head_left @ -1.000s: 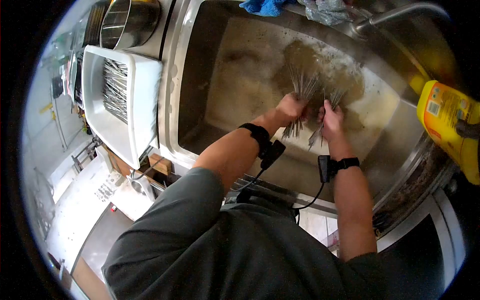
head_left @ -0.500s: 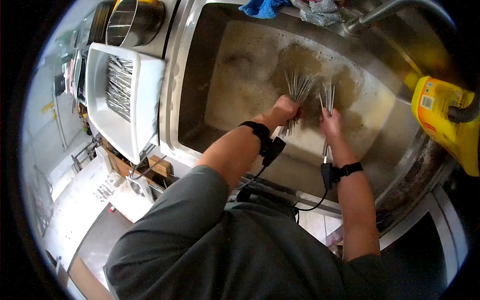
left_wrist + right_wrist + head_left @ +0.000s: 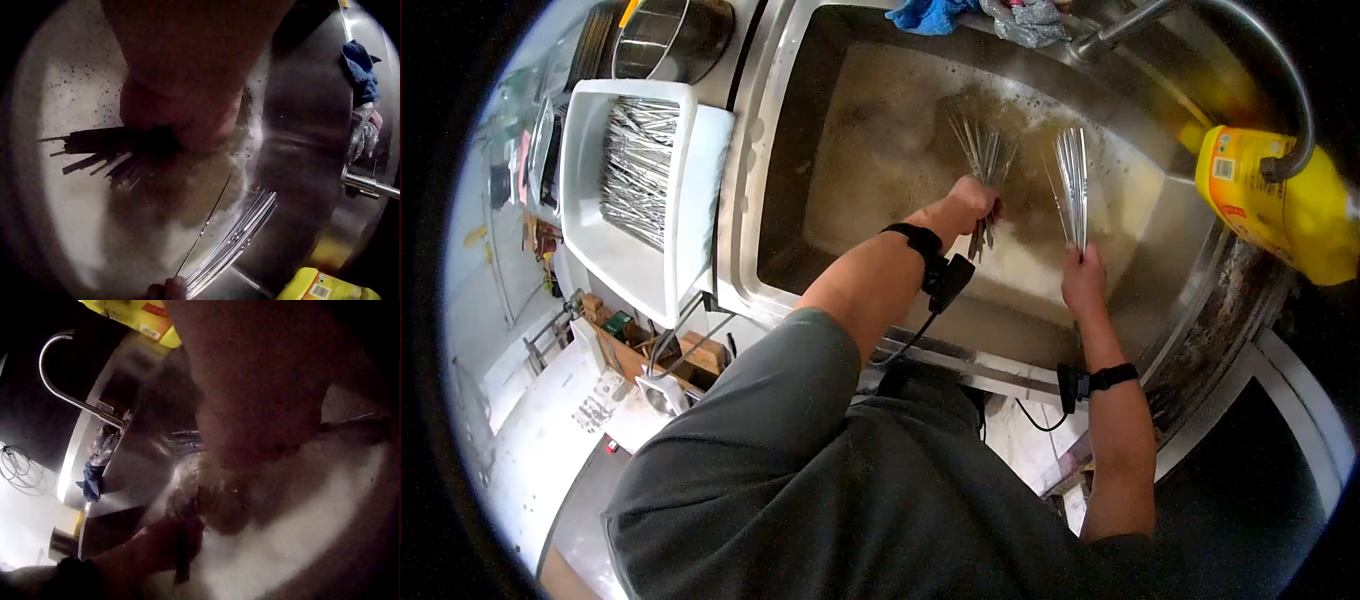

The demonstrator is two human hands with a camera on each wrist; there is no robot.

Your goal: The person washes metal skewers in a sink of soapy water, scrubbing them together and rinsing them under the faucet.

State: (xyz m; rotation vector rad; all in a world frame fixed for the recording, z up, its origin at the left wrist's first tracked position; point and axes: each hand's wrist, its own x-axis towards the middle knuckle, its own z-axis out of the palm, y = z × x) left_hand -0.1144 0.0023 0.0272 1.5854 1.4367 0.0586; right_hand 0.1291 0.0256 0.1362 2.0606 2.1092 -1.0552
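Over a sink point(image 3: 795, 130) of murky brown water, my left hand point(image 3: 970, 203) grips a bundle of thin metal skewers point(image 3: 978, 145). They fan out beyond the fist, and their other ends stick out below it, also seen in the left wrist view. My right hand point(image 3: 1085, 282) holds a second bundle of shiny skewers point(image 3: 1073, 185) to the right, pointing away from me. One skewer point(image 3: 203, 231) splays apart from this bundle in the left wrist view. The right wrist view is dark, and the hand there mostly hides its skewers.
Left of the sink stands a white plastic bin point(image 3: 615, 262) holding many skewers point(image 3: 640, 165), with a metal pot point(image 3: 700, 45) behind it. A yellow bottle point(image 3: 1265, 205) and curved faucet point(image 3: 1293, 75) are at the right. A blue cloth point(image 3: 925, 15) lies on the back rim beside crumpled plastic point(image 3: 1025, 22).
My right hand has moved right and back toward me, away from the left hand, its bundle now lined up straighter. My left hand keeps its bundle, shifting slightly left in view.
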